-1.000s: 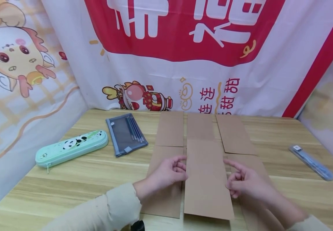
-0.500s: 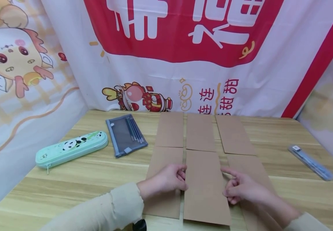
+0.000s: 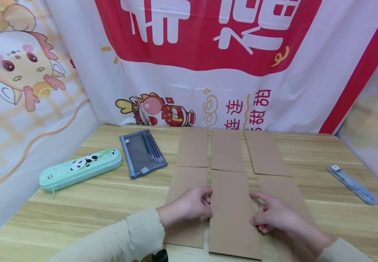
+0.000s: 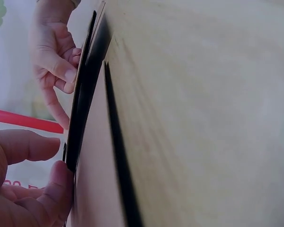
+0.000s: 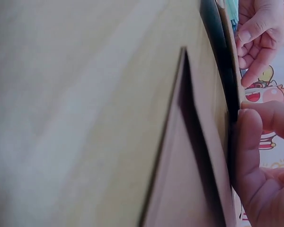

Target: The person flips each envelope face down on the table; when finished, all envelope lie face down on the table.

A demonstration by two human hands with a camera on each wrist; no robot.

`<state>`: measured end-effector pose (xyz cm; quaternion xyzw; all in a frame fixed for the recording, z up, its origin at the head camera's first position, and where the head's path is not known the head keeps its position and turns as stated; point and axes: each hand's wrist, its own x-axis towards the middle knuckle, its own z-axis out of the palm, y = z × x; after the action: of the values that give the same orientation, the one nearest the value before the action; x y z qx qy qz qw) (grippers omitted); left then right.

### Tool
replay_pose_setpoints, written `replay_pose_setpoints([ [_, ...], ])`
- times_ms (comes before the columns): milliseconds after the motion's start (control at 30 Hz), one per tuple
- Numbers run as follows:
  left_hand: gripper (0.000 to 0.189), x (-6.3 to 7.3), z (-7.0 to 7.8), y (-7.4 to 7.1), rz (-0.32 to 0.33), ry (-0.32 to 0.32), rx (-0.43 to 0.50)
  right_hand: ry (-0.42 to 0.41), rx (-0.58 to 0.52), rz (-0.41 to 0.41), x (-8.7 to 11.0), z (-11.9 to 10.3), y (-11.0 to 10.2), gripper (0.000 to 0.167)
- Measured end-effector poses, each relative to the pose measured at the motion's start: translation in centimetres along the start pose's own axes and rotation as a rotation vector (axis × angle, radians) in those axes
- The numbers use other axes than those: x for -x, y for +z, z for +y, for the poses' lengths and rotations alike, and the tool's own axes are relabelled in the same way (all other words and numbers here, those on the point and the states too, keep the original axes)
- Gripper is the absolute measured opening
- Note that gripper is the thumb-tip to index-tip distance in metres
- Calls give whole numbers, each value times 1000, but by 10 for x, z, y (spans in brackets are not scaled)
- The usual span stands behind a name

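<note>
A brown cardboard sheet [image 3: 233, 214] lies nearly flat at the front middle, its near end close over the table. My left hand [image 3: 192, 203] holds its left long edge with curled fingers. At the opposite edge, my right hand [image 3: 275, 214] has its index finger and thumb at the cardboard. In the right wrist view the thumb [image 5: 248, 137] is right at the sheet's edge, and a dark gap shows beneath the sheet. Other cardboard sheets surround it: front left [image 3: 189, 182], front right [image 3: 285, 189], and a back row whose middle sheet [image 3: 226, 149] lies just beyond.
On the left of the wooden table [image 3: 110, 214] lie a mint panda pencil case [image 3: 81, 168] and a grey-blue mesh pouch [image 3: 143, 153] with pencils inside. A slim clear-blue case [image 3: 353, 183] is at the right. A printed cloth [image 3: 162, 80] hangs behind.
Both hands have brought the middle cardboard sheet toward the front and down, uncovering the back middle sheet it overlapped. In the last half second it has settled slightly lower.
</note>
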<state>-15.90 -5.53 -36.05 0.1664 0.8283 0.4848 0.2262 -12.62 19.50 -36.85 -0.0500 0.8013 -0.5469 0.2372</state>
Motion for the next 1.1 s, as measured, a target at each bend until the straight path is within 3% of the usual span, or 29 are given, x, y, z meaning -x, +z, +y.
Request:
replay_pose_setpoints([
  [333, 67, 2, 3, -1, -6, 13, -55, 11, 85, 66, -2, -2, 3, 87],
  [467, 67, 3, 7, -3, -2, 33, 11, 2, 48, 61, 2, -4, 0, 85],
  [567, 63, 2, 11, -4, 11, 83, 55, -41, -9, 83, 9, -3, -6, 83],
  [733, 52, -5, 20, 0, 63, 186, 109, -100, -122, 154, 23, 8, -29, 68],
  [900, 45, -17, 30, 15, 59, 236, 283, -66, -169, 233, 40, 25, -62, 39],
  [1000, 46, -24, 37, 28, 20, 212, 374, -9, -103, 272, 50, 32, -79, 39],
  [1100, 49, -30, 41, 40, -41, 173, 403, 72, -27, 263, 56, 37, -93, 58],
])
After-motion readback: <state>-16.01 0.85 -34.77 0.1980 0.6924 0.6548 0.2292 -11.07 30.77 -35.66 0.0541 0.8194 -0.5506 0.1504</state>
